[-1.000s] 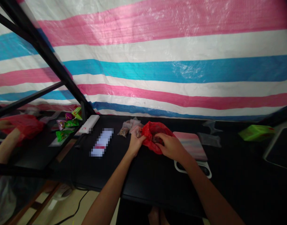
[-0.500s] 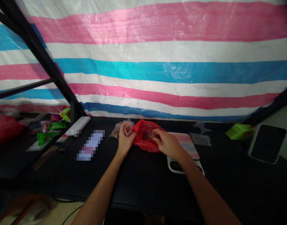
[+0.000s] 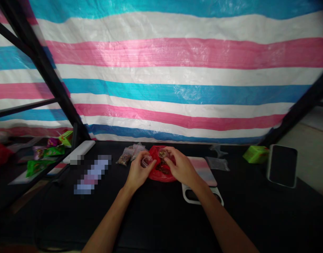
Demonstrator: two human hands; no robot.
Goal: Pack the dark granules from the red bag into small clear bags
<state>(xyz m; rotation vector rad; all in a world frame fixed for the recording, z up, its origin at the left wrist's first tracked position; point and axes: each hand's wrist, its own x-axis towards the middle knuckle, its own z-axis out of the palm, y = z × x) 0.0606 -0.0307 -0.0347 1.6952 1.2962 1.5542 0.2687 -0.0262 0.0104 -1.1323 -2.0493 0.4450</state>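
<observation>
My left hand [image 3: 139,170] is closed around a small clear plastic bag [image 3: 146,161], whose mouth is held open toward me. My right hand [image 3: 181,168] pinches a small clear cup [image 3: 162,153] with brownish bits in it, over the red plastic bag [image 3: 161,176]. Dark brown loose pieces [image 3: 163,168] lie inside the open red bag; what exactly they are is too small to tell. Just beyond my left hand rest several filled zip bags [image 3: 124,158]. Beside my right wrist lies a flat white device [image 3: 186,196] with a pink and blue top.
Flat clear bags [image 3: 218,163] lie right of the device. Farther right stand a green box [image 3: 255,154] and a phone-like dark screen [image 3: 282,167]. A white bar [image 3: 81,151] and a blurred-out sheet [image 3: 94,174] lie left, near snack packets [image 3: 54,151]. A striped tarp [image 3: 177,95] hangs behind.
My right hand has lifted the small cup from inside the red bag and brought it left, close to the small bag in my left hand. The head view has tilted up slightly.
</observation>
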